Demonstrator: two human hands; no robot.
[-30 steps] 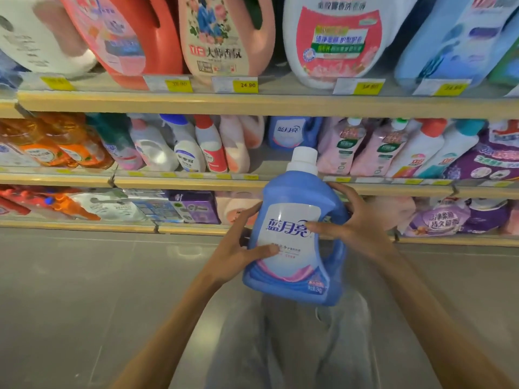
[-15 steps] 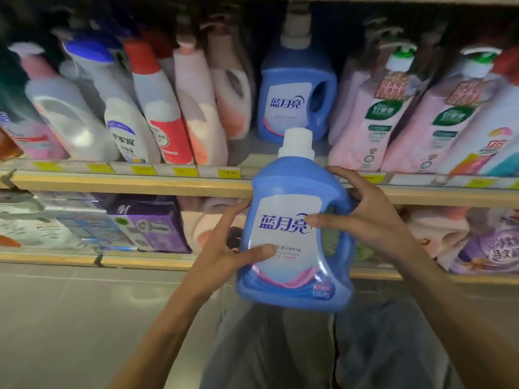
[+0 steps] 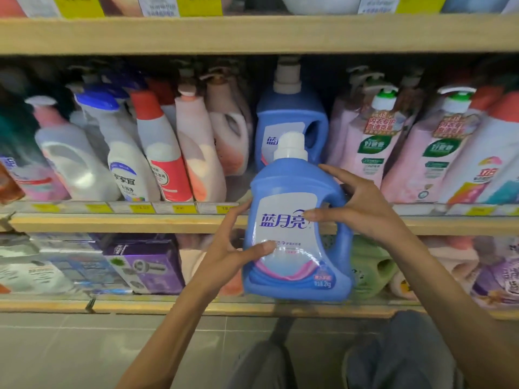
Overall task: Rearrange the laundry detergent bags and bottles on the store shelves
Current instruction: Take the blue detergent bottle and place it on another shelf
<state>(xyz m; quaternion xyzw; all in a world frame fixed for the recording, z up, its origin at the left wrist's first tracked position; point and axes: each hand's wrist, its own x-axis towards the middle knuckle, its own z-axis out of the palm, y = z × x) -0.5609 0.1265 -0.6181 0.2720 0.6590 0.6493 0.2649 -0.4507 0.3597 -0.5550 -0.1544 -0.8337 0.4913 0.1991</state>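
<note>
**Two hands hold a blue detergent bottle in front of store shelves**

Head camera: a person holds a blue bottle [image 3: 295, 234] with a white cap and white label. It is nearly upright, in the air in front of the middle shelf [image 3: 112, 223], and is not resting on it.

The left hand [image 3: 224, 254] grips the bottle's lower left side, with its thumb lying across the label. The right hand [image 3: 362, 209] grips the upper right side by the handle. Its fingers [image 3: 331, 171] curl over the bottle's shoulder and its thumb presses the label.

Just behind the cap, a matching blue bottle [image 3: 289, 113] stands at the back of the middle shelf. To its left stand peach bottles [image 3: 196, 153], a red-capped bottle [image 3: 160, 153] and a blue-capped white bottle [image 3: 123, 164]. To its right stand pink bottles [image 3: 370, 147].

Yellow price tags [image 3: 182, 209] line the shelf edge. On the lower shelf are a purple box [image 3: 151, 265] and a green bottle [image 3: 368, 265]. Grey floor tiles [image 3: 70, 355] lie below.
</note>
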